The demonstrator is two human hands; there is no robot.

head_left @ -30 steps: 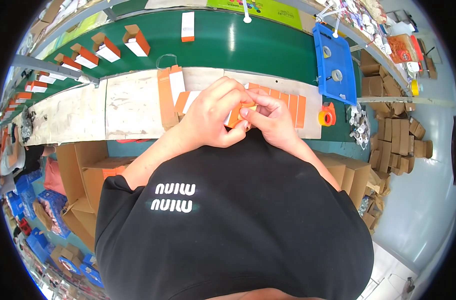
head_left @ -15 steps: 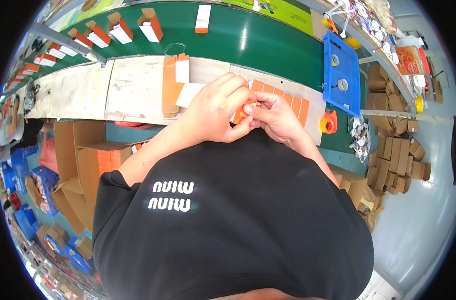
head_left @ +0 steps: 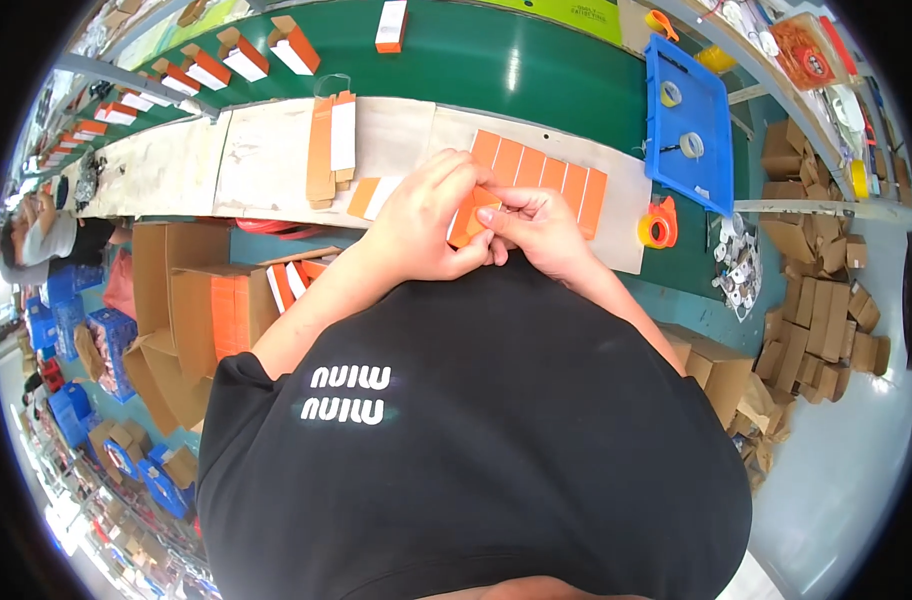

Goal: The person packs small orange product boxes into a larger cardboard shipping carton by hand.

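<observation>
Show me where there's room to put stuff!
Beige tabletop left of the orange-white cartons, and green surface between the lone orange-white box and blue tray. Crowded: where left hand and right hand hold an orange box beside the box row.

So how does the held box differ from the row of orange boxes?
The held box is one; the orange row is several, side by side. Left hand and right hand hold the held box; the orange row lies on the worktop. Both show orange.

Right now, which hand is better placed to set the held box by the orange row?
Probably the right hand: it touches the box, and the row lies just beyond. The left hand grips it too, but sits farther away.
</observation>
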